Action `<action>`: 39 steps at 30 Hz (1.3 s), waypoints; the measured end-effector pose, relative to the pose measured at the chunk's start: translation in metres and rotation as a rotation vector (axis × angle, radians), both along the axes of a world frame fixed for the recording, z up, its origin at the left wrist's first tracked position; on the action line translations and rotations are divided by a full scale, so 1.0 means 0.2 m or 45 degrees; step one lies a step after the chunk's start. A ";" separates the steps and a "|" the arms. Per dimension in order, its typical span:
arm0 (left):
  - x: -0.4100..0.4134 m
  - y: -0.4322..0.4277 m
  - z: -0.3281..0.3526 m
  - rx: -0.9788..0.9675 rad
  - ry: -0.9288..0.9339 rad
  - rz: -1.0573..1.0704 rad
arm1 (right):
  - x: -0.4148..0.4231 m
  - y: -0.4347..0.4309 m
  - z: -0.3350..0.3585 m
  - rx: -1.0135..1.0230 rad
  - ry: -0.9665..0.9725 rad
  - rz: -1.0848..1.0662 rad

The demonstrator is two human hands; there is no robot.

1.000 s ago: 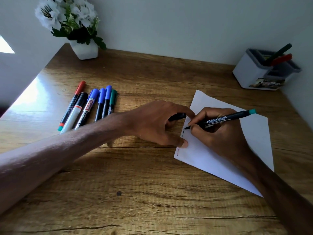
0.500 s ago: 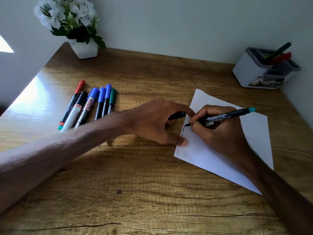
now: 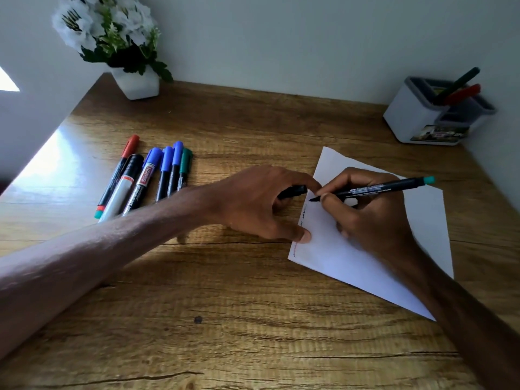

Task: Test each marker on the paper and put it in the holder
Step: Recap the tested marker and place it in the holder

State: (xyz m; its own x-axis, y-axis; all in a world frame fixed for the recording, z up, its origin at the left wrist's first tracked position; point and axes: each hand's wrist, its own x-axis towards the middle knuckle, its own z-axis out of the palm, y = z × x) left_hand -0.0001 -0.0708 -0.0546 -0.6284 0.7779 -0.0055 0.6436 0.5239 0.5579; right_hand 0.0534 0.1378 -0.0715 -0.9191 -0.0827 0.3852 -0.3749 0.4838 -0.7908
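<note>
My right hand (image 3: 368,215) grips a thin black marker with a teal end (image 3: 380,188), its tip at the left edge of the white paper (image 3: 422,237), beside small squiggle marks. My left hand (image 3: 261,201) holds the marker's black cap (image 3: 292,191) in curled fingers while its thumb presses the paper's left edge. Several capped markers (image 3: 149,175) in red, black, blue and green lie in a row at the left of the desk. The white and grey holder (image 3: 413,119) at the back right has a dark marker and a red marker standing in it.
A white pot of white flowers (image 3: 135,80) stands at the back left corner. Walls close the desk in at the back and on both sides. Bare wooden desk (image 3: 225,319) stretches in front of my arms.
The marker tip has moved up along the paper's left edge, leaving a fresh squiggle below it. My left hand has stayed in place.
</note>
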 end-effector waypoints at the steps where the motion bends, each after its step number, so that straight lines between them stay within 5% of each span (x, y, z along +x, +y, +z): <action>1: 0.00 0.00 0.00 -0.008 -0.006 0.003 | 0.00 0.00 0.00 -0.060 -0.005 -0.007; 12: -0.01 -0.01 -0.03 0.104 -0.105 0.111 | 0.01 0.02 0.04 -0.374 0.021 0.033; 27: 0.02 -0.01 -0.03 0.046 0.059 0.045 | 0.00 0.02 0.03 -0.287 -0.128 0.252; 39: 0.01 0.00 -0.04 0.048 0.059 0.061 | 0.01 0.06 0.07 -0.473 -0.157 0.345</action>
